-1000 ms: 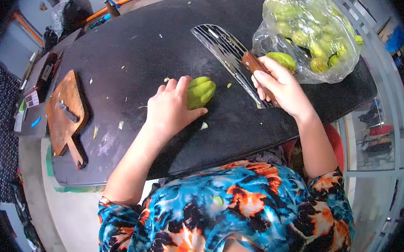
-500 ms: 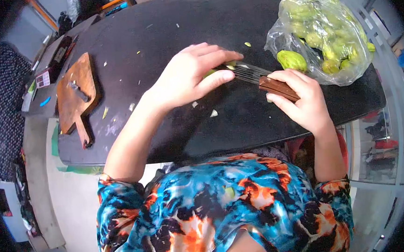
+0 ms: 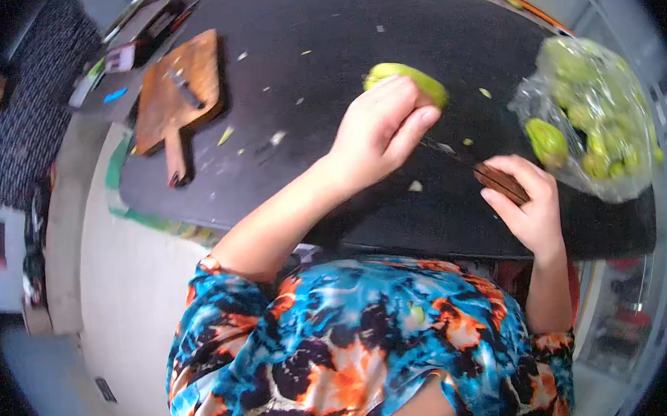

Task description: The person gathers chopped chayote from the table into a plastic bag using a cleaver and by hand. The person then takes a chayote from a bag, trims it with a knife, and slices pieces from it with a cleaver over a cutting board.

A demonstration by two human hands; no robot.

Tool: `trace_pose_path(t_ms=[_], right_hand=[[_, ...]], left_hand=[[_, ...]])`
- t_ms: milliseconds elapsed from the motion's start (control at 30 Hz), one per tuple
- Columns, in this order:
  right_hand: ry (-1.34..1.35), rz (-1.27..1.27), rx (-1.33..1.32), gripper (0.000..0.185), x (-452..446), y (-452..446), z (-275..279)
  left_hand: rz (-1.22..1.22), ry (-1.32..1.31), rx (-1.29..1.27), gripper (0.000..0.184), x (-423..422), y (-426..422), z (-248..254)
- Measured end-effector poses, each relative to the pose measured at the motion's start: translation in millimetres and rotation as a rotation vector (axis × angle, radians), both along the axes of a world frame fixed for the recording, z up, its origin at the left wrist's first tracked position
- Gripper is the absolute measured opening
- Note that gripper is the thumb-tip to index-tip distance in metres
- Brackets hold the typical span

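My left hand (image 3: 382, 127) is closed around a green chayote (image 3: 420, 84), gripping its near side; its far side shows beyond my knuckles. Over the dark table, my right hand (image 3: 530, 198) wraps round the brown handle of a knife (image 3: 502, 184). The knife's thin blade is blurred and points left toward my left hand, below the chayote. Blade and chayote look apart, though blur makes this hard to judge. Right of my right hand, another chayote (image 3: 548, 143) lies at the mouth of a clear plastic bag (image 3: 527, 102) with several more inside.
On the left of the black table (image 3: 285, 173) lies a wooden cutting board (image 3: 160, 104) with a small dark-handled knife or peeler (image 3: 185, 89) on it. Small pale and green scraps are scattered across the tabletop. A blue strip (image 3: 115, 95) lies near the far left edge.
My left hand has lifted and turned with the chayote, which now shows plainly. The knife has come away from it. The camera view has swung, shifting the board and bag.
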State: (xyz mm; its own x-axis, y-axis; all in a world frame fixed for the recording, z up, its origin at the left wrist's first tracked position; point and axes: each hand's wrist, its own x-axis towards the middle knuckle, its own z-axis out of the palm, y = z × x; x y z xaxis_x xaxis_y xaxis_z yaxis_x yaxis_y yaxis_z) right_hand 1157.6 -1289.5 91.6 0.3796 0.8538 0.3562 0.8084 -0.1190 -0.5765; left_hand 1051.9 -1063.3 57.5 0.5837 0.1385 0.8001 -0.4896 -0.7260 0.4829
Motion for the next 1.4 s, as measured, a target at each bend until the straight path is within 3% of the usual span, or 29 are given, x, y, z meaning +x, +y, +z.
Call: trace_pose_path(t_ms=[67,100,233,267,300,333,400,433,467,500,533,567,600,633,700,767,933,967,1033,1167,1233,1300,1400], right_hand=[[0.004,0.022,-0.036,0.028,-7,8,1],[-0.004,0.022,-0.037,0.029,-10,13,1],[0.042,-0.002,-0.038,0.030,-13,19,6],[0.043,-0.013,-0.027,0.030,-14,19,6],[0.047,-0.027,-0.012,0.030,-13,19,5],[0.053,-0.041,-0.018,0.030,-11,18,4],[0.189,-0.113,-0.011,0.030,-6,11,-2],[0.258,-0.153,-0.011,0.030,-2,7,-5],[0.241,-0.152,0.025,0.031,4,2,-12],[0.255,-0.168,0.047,0.032,7,1,-16],[0.265,-0.195,0.068,0.032,10,-1,-18],[0.269,-0.232,0.098,0.033,13,-9,-23],[0.356,-0.248,0.126,0.036,18,-15,-29],[0.436,-0.231,0.161,0.038,16,-16,-26],[0.479,-0.220,0.225,0.036,18,-21,-25],[0.512,-0.198,0.298,0.033,22,-27,-27],[0.710,-0.244,0.335,0.028,30,-36,-23],[0.696,-0.284,0.324,0.027,32,-37,-21],[0.675,-0.351,0.310,0.026,31,-35,-17],[0.754,-0.256,0.302,0.023,33,-36,-20],[0.770,-0.256,0.298,0.023,30,-37,-20],[0.780,-0.242,0.305,0.023,25,-37,-17],[0.772,-0.241,0.296,0.026,28,-39,-17]], left_hand=[[0.060,0.113,-0.264,0.017,-15,7,2],[0.113,0.092,-0.271,0.017,-25,15,4],[0.372,-0.047,-0.163,0.011,-71,66,10],[0.478,-0.016,-0.207,0.010,-91,84,10],[0.670,-0.033,-0.057,0.009,-113,105,15],[0.773,-0.009,0.038,0.009,-138,145,11],[0.873,-0.217,0.064,0.012,-180,220,4],[1.006,-0.140,0.172,0.014,-211,257,7],[1.049,-0.197,0.042,0.014,-240,300,-1],[1.090,-0.285,0.081,0.014,-259,316,6],[1.003,-0.346,-0.112,0.013,-300,373,-7],[1.329,0.072,0.061,0.018,-334,397,-16],[1.765,0.640,0.513,0.024,-367,420,-24],[1.878,0.993,0.925,0.031,-399,443,-33],[1.823,1.322,0.423,0.044,-461,517,-62],[1.975,1.065,0.159,0.047,-396,460,-39],[1.389,0.521,0.134,0.042,-248,434,-8],[1.087,0.291,-0.026,0.037,-196,389,4],[0.877,0.329,0.124,0.026,-124,358,15],[0.245,0.398,0.302,0.030,-17,154,27],[0.124,0.348,0.565,0.038,3,79,29],[-0.021,0.358,0.642,0.046,14,40,25],[0.015,0.475,0.529,0.065,29,17,-6]])
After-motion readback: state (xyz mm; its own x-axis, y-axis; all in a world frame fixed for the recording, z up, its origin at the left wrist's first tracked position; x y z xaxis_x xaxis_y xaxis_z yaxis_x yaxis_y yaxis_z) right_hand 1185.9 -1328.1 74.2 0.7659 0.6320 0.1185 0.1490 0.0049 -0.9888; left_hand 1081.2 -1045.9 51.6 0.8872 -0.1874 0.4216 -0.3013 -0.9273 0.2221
